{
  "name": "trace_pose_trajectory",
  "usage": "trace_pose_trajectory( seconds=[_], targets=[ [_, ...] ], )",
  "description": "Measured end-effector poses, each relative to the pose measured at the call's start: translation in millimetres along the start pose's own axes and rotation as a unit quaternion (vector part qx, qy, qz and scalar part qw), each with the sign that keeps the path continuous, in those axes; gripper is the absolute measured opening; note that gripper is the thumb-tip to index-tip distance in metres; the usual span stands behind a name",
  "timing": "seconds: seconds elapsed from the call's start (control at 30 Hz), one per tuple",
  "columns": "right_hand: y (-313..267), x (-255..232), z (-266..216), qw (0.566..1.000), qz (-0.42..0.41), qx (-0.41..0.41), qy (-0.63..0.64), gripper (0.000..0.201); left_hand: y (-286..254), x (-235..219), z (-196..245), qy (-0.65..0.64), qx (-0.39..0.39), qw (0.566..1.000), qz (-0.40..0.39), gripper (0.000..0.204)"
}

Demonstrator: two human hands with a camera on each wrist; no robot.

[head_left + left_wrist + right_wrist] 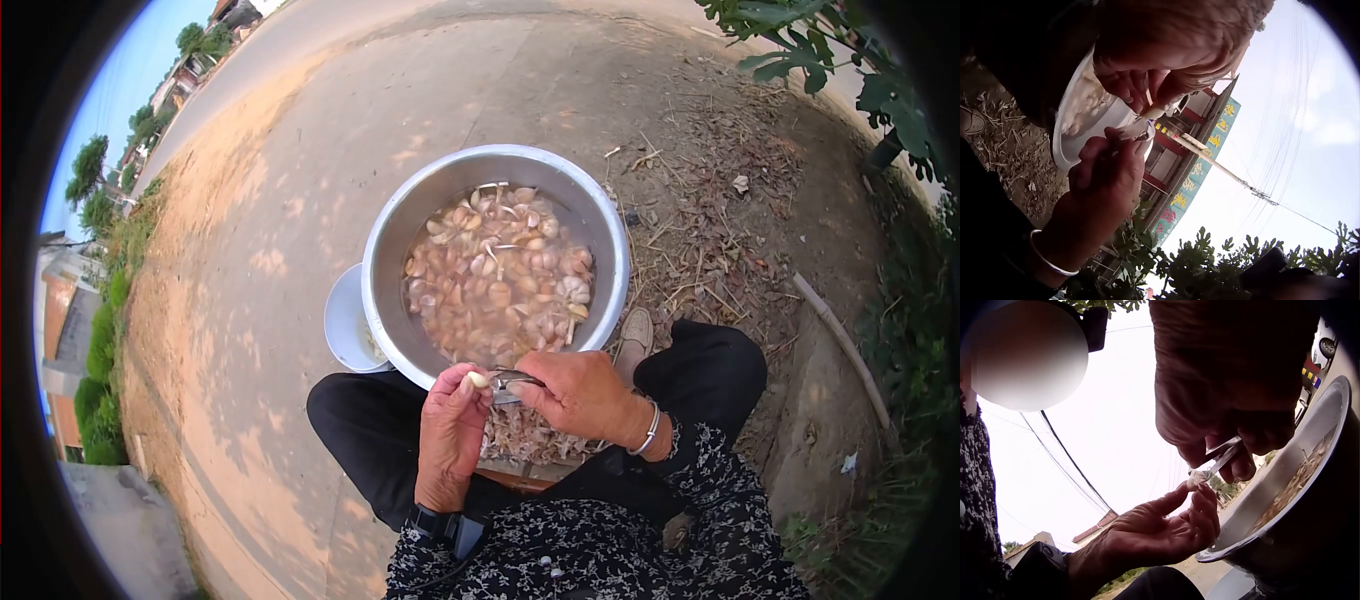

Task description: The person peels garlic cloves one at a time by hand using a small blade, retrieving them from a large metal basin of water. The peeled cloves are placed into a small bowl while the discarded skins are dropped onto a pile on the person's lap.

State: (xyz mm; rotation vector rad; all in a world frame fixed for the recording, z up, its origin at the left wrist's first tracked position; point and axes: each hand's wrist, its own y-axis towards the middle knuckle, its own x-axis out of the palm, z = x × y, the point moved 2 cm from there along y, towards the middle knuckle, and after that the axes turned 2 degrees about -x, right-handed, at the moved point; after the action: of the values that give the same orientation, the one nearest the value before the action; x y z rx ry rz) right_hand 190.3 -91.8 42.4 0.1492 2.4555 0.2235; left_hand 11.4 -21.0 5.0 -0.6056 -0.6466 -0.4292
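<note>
In the head view the left hand [450,437] pinches a pale garlic clove [478,380] between thumb and fingertips, just below the near rim of a large metal basin [385,220]. The right hand [590,398] grips a small metal cutting tool [510,384], its tip close beside the clove. In the right wrist view the tool [1225,456] meets the clove [1197,480] held by the left hand [1157,534]. Unpeeled garlic cloves [500,290] lie in water inside the basin. The left wrist view shows the clove [1155,113] between both hands.
A white bowl [346,318] stands left of the basin, partly under its rim. Garlic skins [530,436] are heaped below the hands, between the person's legs. Dry leaves and a stick [845,345] lie on the ground at right; leafy branches [800,45] hang at upper right.
</note>
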Motion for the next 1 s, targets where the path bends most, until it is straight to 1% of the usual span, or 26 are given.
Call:
trace_pose_trajectory(
  seconds=[0.03, 0.07, 0.13, 0.17, 0.23, 0.37, 0.47, 0.57, 0.63, 0.67, 0.73, 0.77, 0.83, 0.87, 0.93, 0.97, 1.0],
  targets=[
    [0, 1, -2, 1.0, 0.011, -0.017, -0.023, 0.019, 0, 1, 0, -0.001, 0.002, 1.0, -0.003, 0.023],
    [0, 2, -4, 1.0, 0.012, -0.016, -0.023, 0.019, -1, 2, 0, 0.0, 0.001, 1.0, -0.003, 0.023],
    [-1, 2, -8, 0.998, 0.028, -0.038, -0.05, 0.017, -2, 5, -3, -0.132, -0.073, 0.988, -0.021, 0.026],
    [-1, 3, -8, 0.998, 0.028, -0.038, -0.05, 0.017, -1, 4, -3, -0.131, -0.073, 0.988, -0.021, 0.026],
    [-2, 5, -5, 0.996, 0.036, -0.046, -0.06, 0.019, -1, 2, -6, -0.192, -0.129, 0.972, -0.029, 0.027],
    [-2, 4, -1, 0.998, 0.036, -0.03, -0.051, 0.021, -1, 1, -8, -0.194, -0.125, 0.972, -0.037, 0.027],
    [-1, 2, -3, 0.999, 0.017, -0.02, -0.041, 0.021, -2, 2, -7, -0.174, -0.113, 0.978, -0.036, 0.027],
    [-1, 3, -3, 0.999, 0.012, -0.03, -0.037, 0.021, -2, -1, -9, -0.19, -0.121, 0.974, -0.026, 0.027],
    [-2, 5, -3, 0.997, 0.02, -0.049, -0.049, 0.021, -2, 0, -10, -0.223, -0.146, 0.963, -0.023, 0.026],
    [-2, 5, -3, 0.997, 0.02, -0.049, -0.049, 0.021, -2, 1, -10, -0.223, -0.147, 0.963, -0.023, 0.026],
    [-3, 4, -2, 0.998, 0.014, -0.048, -0.047, 0.019, -2, 4, -9, -0.17, -0.108, 0.978, -0.057, 0.024],
    [-3, 4, -2, 0.998, 0.014, -0.048, -0.047, 0.019, -2, 5, -10, -0.171, -0.108, 0.978, -0.057, 0.024],
    [-4, 7, 1, 0.999, -0.017, -0.043, -0.029, 0.017, -1, 7, -8, -0.015, -0.038, 0.998, -0.043, 0.022],
    [-3, 9, 2, 0.999, -0.017, -0.042, -0.029, 0.017, -3, 12, -9, -0.016, -0.039, 0.998, -0.044, 0.022],
    [-2, 14, 4, 0.998, -0.014, -0.039, 0.044, 0.021, -9, 24, -9, 0.095, 0.006, 0.995, 0.007, 0.026],
    [-2, 14, 4, 0.998, -0.014, -0.039, 0.043, 0.021, -10, 26, -10, 0.094, 0.006, 0.996, 0.006, 0.026],
    [-1, 14, 4, 0.997, -0.025, -0.023, 0.069, 0.023, -12, 28, -10, 0.123, 0.024, 0.992, 0.006, 0.028]
  ],
)
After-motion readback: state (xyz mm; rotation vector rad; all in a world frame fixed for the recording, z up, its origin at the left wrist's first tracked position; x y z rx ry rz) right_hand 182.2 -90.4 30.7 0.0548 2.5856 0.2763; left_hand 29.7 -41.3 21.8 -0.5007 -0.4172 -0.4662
